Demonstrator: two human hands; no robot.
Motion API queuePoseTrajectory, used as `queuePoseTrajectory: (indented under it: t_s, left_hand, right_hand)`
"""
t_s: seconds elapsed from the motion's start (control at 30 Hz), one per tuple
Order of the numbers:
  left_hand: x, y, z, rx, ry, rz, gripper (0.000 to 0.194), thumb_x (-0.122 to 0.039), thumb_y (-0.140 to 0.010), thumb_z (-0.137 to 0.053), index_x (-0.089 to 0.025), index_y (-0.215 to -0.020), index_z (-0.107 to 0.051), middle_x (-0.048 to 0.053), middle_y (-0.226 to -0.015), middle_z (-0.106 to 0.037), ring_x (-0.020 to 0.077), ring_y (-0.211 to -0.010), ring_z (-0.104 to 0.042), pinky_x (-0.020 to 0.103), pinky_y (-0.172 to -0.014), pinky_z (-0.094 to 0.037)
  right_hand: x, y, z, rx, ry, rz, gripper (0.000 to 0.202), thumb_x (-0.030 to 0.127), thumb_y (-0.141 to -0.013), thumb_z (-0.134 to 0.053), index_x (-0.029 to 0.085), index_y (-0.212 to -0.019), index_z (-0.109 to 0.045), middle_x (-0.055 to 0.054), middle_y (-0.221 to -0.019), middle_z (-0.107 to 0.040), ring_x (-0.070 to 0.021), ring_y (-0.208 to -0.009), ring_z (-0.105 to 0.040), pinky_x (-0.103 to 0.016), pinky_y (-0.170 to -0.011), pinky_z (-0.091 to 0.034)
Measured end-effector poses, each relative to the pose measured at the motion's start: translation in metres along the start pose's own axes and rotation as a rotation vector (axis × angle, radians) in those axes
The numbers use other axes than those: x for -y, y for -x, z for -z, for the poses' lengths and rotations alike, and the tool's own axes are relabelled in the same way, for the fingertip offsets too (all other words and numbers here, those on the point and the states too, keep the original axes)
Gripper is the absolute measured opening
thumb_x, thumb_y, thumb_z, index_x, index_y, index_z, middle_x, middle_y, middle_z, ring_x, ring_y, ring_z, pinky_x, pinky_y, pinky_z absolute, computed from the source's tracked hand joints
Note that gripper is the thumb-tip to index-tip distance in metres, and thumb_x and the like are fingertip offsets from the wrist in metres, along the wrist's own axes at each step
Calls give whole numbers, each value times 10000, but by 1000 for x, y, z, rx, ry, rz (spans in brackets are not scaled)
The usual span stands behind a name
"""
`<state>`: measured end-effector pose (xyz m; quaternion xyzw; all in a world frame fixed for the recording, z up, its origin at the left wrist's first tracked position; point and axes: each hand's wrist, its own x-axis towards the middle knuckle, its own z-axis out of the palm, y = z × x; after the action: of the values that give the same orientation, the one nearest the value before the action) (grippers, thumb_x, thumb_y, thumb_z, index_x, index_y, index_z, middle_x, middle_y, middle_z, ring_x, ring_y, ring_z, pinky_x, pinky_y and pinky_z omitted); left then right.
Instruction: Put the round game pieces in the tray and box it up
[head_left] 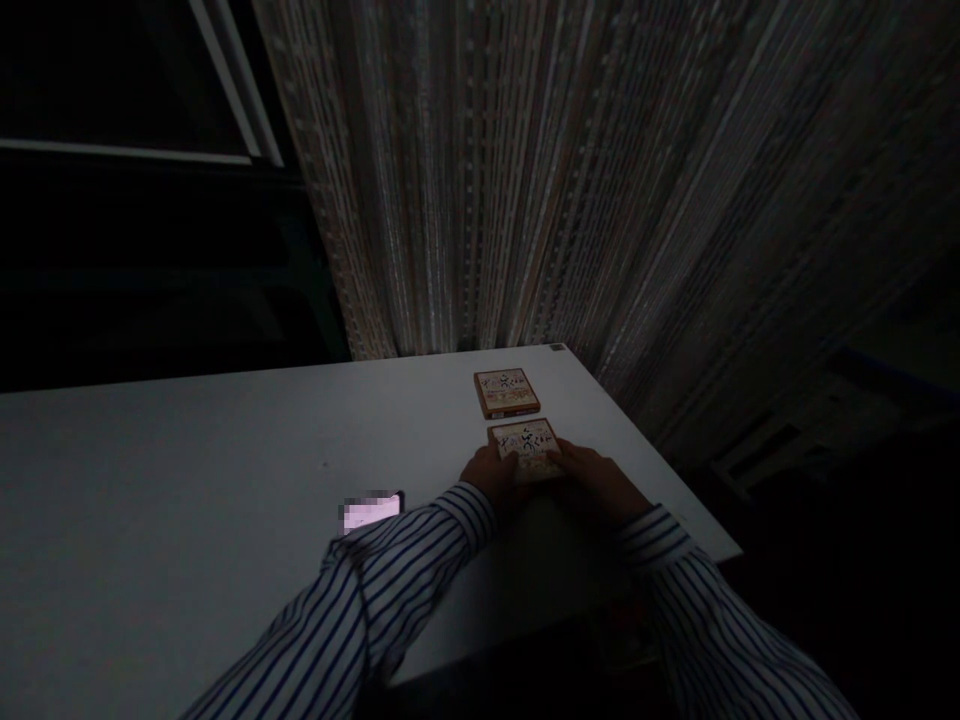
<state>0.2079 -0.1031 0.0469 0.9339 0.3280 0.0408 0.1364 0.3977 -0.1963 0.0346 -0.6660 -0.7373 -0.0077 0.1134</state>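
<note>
Between my two hands is a flat square box with a brown edge and dark lettering on a pale, patterned top. My left hand grips its left side, the thumb on the top face. On the opposite side my right hand holds it, also with the thumb over the top. The fingers beneath the box are hidden. Just beyond it, a second box of the same look lies flat on the white table.
A phone with a lit screen lies left of my left forearm, partly covered by the sleeve. Behind the table hangs a string curtain. The table's right edge runs close past my right hand. The room is dim.
</note>
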Motion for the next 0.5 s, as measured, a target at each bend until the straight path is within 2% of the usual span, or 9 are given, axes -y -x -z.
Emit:
queuePoseTrajectory:
  t_s: [0.2,0.5]
  left_hand:
    - [1,-2,2,-19,-32,28,528,-498,-735,-508,-172,-1150,-486,146,-1256,-421,280,-1080,-493,373,-899,-413]
    - [3,-4,4,-17,-46,40,543,-478,-733,-512,-170,-1178,-475,149,-1272,-397,275,-1060,-512,360,-890,-426]
  right_hand:
    - [1,-6,0,29,35,-43,533,332,-774,-543,272,-1284,-402,-83,-1379,-365,-268,-1144,-451,-450,-854,-428]
    - [1,-11,2,81,22,-61,576,319,-746,-564,245,-1292,-393,-93,-1390,-344,-283,-1162,-428,-460,-867,-411]
